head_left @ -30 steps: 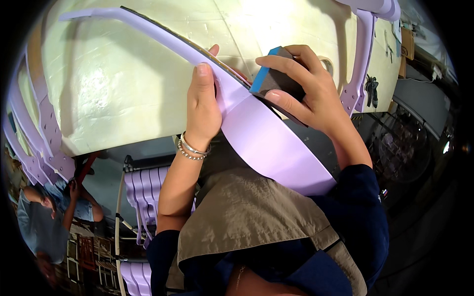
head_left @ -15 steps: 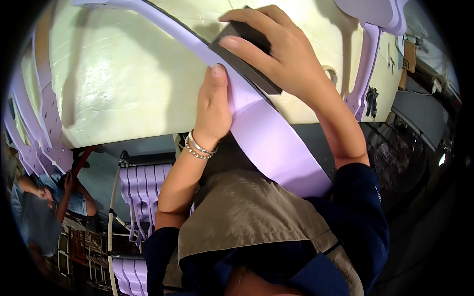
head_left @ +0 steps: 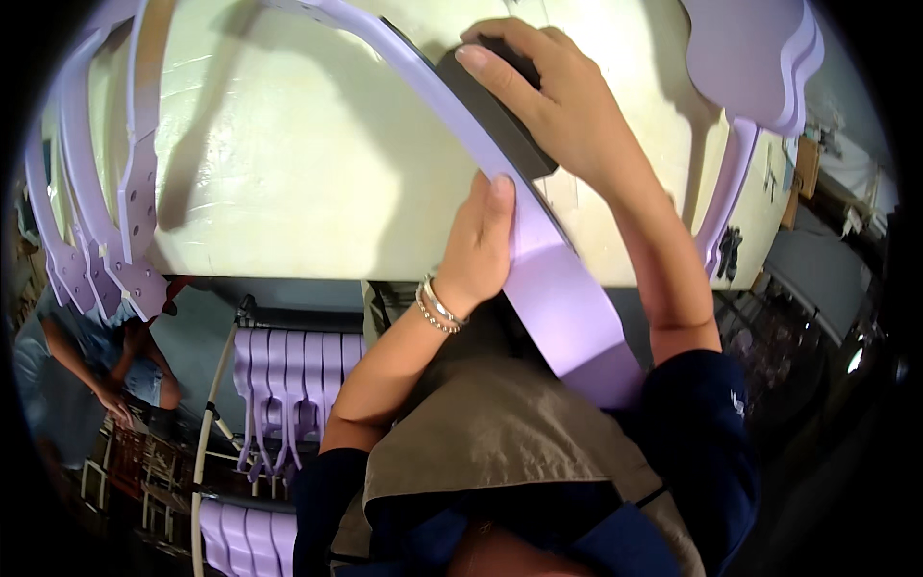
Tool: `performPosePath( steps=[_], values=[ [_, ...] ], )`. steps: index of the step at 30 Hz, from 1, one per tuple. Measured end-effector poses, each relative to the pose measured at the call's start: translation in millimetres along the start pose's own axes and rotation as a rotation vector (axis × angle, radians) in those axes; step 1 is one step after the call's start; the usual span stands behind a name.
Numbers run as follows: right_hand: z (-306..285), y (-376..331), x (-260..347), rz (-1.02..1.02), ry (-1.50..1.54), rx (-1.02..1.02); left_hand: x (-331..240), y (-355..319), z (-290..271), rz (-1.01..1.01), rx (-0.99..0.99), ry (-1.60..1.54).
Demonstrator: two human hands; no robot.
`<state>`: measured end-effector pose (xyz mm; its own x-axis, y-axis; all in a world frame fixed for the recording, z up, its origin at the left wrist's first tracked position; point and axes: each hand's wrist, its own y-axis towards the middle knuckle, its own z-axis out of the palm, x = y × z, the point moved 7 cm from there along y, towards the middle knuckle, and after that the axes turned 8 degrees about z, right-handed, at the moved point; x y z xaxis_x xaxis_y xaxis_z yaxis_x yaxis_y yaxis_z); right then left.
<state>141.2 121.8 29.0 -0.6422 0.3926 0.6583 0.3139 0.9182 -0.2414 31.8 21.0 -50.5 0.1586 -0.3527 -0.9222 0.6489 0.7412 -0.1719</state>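
From the head view, a long curved lilac part (head_left: 538,260) lies across the pale worktop (head_left: 288,163), its long axis running from about 11 o'clock down to 5 o'clock, the lower end overhanging the worktop edge toward the person's lap. The left hand (head_left: 476,245) sits at the part's middle, its grip closed on the left edge with the thumb flat on top. The right hand (head_left: 567,115) is farther up, toward 12 o'clock, fingers pressed down over a dark sanding block (head_left: 500,111) that rests on the part's right edge. More lilac parts (head_left: 106,192) lie at 9 o'clock.
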Motion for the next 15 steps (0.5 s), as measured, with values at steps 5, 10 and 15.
performPosePath(
  steps=[5, 10, 15],
  values=[
    [5.0, 38.9, 28.1, -0.014, 0.012, 0.019, -7.8, 0.4, 3.2, -0.063, -0.034, -0.092],
    [5.9, 39.0, 15.1, -0.03, 0.004, 0.009, -7.1, -2.3, 5.2, -0.082, -0.053, -0.072],
    [-3.6, -4.6, -2.2, -0.018, -0.039, 0.122, -4.5, -2.0, 1.5, -0.101, -0.042, -0.125]
  ],
)
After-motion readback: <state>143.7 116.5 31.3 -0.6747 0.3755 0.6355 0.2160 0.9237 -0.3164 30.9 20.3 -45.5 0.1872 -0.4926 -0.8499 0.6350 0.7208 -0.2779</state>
